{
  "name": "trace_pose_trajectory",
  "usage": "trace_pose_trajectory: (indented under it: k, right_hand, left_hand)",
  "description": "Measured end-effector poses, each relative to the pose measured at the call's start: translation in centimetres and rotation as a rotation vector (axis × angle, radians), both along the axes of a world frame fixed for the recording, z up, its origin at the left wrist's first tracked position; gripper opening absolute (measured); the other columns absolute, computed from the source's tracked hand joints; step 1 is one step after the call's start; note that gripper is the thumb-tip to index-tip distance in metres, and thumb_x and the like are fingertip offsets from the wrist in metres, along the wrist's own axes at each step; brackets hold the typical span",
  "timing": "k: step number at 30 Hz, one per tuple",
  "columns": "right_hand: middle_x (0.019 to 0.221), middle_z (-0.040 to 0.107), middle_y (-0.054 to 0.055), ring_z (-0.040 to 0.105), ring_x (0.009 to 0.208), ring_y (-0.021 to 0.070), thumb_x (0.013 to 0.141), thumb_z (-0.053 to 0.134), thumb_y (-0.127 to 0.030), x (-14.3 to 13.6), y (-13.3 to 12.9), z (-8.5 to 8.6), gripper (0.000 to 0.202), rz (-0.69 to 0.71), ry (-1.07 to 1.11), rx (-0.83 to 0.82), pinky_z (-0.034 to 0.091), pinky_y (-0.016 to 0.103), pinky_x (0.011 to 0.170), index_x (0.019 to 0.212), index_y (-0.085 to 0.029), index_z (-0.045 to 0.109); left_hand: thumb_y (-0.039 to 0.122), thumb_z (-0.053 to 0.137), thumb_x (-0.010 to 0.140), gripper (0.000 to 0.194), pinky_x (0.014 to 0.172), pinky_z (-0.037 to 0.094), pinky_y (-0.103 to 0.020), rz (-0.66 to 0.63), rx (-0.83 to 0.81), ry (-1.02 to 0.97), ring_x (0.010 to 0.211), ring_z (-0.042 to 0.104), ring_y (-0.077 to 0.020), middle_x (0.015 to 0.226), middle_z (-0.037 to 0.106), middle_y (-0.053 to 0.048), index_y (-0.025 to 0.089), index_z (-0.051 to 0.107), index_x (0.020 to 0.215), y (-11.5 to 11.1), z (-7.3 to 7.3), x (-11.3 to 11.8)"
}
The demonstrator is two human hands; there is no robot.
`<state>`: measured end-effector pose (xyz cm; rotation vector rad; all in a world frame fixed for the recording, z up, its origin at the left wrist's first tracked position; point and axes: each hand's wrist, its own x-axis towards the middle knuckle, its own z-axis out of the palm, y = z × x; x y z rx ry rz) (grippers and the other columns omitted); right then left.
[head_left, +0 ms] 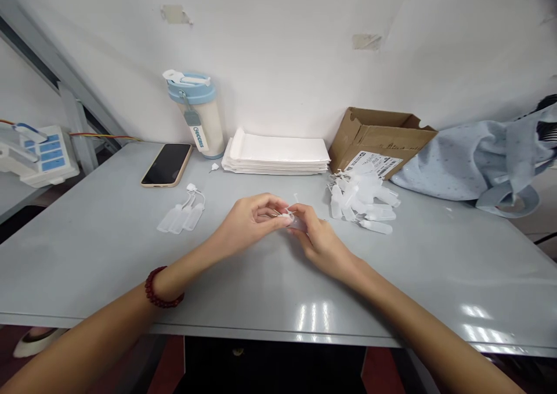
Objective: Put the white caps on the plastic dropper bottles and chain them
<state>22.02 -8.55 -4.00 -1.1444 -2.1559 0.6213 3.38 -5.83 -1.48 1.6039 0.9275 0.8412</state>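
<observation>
Over the middle of the grey table, my left hand [250, 223] and my right hand [322, 240] meet fingertip to fingertip. Between them is a small translucent plastic tag [298, 223] with a thin white cord. My right fingers are closed round its body, while the left thumb and fingers pinch the cord end; the exact grip there is partly hidden. Three similar tags [180, 217], joined at a white knot, lie to the left. On the right, a loose heap of translucent tags [363, 197] with white cords lies in front of a cardboard box [383, 136].
A phone [167, 165], a blue-lidded tumbler [200, 115], a small white scrap [214, 167] and a stack of white envelopes [278, 153] line the back. A light blue cloth bag [470, 156] rests at the right. The table's front edge [278, 335] runs below my forearms.
</observation>
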Motion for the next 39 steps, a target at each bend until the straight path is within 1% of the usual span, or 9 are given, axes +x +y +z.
trace_pose_trajectory:
  k: [3,9,12,16,20,25,29,33,39]
  right_hand:
    - [0.110,0.062,0.017,0.065,0.093,0.0233,0.088,0.040,-0.013,0.0,0.0,-0.4,0.032,-0.016,-0.028,0.057,0.053,0.036,0.070,0.119,-0.017,0.035]
    - [0.107,0.062,0.018,0.065,0.091,0.0228,0.088,0.036,-0.009,-0.1,-0.1,-1.0,0.034,0.008,-0.096,0.154,0.053,0.036,0.068,0.121,-0.016,0.034]
    - [0.104,0.062,0.017,0.064,0.090,0.0231,0.090,0.035,-0.011,-0.1,-0.2,-1.0,0.031,0.019,-0.117,0.135,0.052,0.036,0.069,0.120,-0.015,0.035]
    - [0.103,0.064,0.016,0.065,0.085,0.0231,0.092,0.038,-0.019,-0.3,-0.4,-0.5,0.028,-0.008,-0.073,-0.013,0.051,0.035,0.066,0.120,-0.015,0.033]
    - [0.098,0.066,0.011,0.066,0.081,0.0210,0.090,0.041,-0.018,-0.4,-0.5,0.2,0.028,-0.001,0.041,-0.106,0.051,0.033,0.067,0.117,-0.018,0.032]
    - [0.096,0.065,0.012,0.065,0.076,0.0203,0.089,0.041,-0.016,-0.3,-0.3,0.0,0.031,-0.052,0.001,-0.002,0.050,0.032,0.063,0.119,-0.018,0.033]
    - [0.101,0.064,0.016,0.065,0.082,0.0226,0.088,0.038,-0.013,-0.3,-0.2,-0.7,0.032,-0.052,-0.096,0.113,0.051,0.033,0.061,0.120,-0.015,0.035]
    - [0.104,0.063,0.018,0.065,0.088,0.0235,0.089,0.034,-0.011,-0.2,-0.3,-1.1,0.033,-0.021,-0.117,0.172,0.052,0.034,0.064,0.122,-0.015,0.034]
    - [0.100,0.064,0.015,0.065,0.081,0.0219,0.090,0.036,-0.012,-0.3,-0.4,-0.7,0.029,0.008,-0.113,0.070,0.050,0.032,0.063,0.118,-0.016,0.035]
  left_hand:
    - [0.037,0.066,0.078,0.027,0.077,0.054,-0.028,0.033,-0.080,0.046,0.081,0.067,-0.0164,0.088,0.069,-0.004,0.015,0.063,0.093,0.0,0.4,0.0]
    - [0.034,0.061,0.081,0.021,0.064,0.053,-0.026,-0.019,-0.133,0.145,0.060,0.065,-0.0142,0.061,0.066,0.000,0.013,0.064,0.083,0.0,0.9,0.1]
    - [0.030,0.063,0.079,0.017,0.067,0.054,-0.027,-0.014,-0.084,0.126,0.065,0.065,-0.0143,0.068,0.067,-0.001,0.014,0.065,0.082,-0.2,0.6,0.2]
    - [0.022,0.063,0.078,0.010,0.079,0.054,-0.029,-0.024,0.114,0.077,0.085,0.064,-0.0162,0.088,0.066,-0.005,0.015,0.067,0.083,-0.4,-0.1,0.2]
    - [0.019,0.062,0.079,0.008,0.079,0.054,-0.028,-0.056,0.229,0.036,0.085,0.063,-0.0149,0.092,0.064,-0.005,0.016,0.068,0.082,-0.4,-0.2,0.1]
    - [0.036,0.067,0.076,0.031,0.071,0.053,-0.026,0.031,0.107,0.149,0.083,0.063,-0.0162,0.098,0.065,-0.005,0.017,0.063,0.100,-0.2,0.6,0.0]
    - [0.050,0.052,0.084,0.038,0.056,0.046,-0.022,-0.009,0.024,0.320,0.060,0.059,-0.0134,0.063,0.062,-0.001,0.015,0.064,0.076,-0.1,0.7,0.0]
    - [0.045,0.049,0.086,0.035,0.053,0.044,-0.021,-0.081,0.007,0.319,0.056,0.057,-0.0126,0.058,0.060,0.000,0.015,0.064,0.074,-0.2,0.6,-0.1]
    - [0.033,0.055,0.084,0.022,0.062,0.045,-0.021,-0.112,0.125,0.252,0.067,0.059,-0.0135,0.074,0.066,-0.001,0.016,0.070,0.086,0.0,0.3,-0.4]
